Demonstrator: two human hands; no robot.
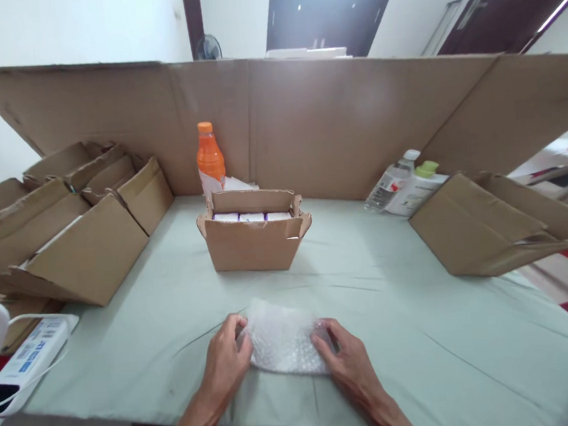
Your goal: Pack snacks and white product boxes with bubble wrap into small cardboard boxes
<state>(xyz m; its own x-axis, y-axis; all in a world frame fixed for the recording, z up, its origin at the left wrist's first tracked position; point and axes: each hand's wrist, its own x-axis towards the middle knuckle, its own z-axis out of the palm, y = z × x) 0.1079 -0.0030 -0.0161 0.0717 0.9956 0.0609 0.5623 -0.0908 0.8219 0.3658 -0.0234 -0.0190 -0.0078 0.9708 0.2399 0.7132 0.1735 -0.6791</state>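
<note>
A flat piece of clear bubble wrap point(286, 340) lies near the table's front edge. My left hand point(229, 349) grips its left end between thumb and fingers. At its right end, my right hand point(345, 354) pinches the wrap in the same way. Whether anything is inside the wrap I cannot tell. Just beyond it stands an open cardboard box point(251, 243), with several white packs with purple edges point(252, 217) showing at its top.
Open cardboard boxes point(81, 252) crowd the left side, near a white power strip point(37, 360). An orange bottle point(209, 156) stands behind the middle box. A clear bottle point(394, 181), a white bottle with green cap point(415, 190) and another box point(486, 227) are right. A cardboard wall point(305, 124) closes the back.
</note>
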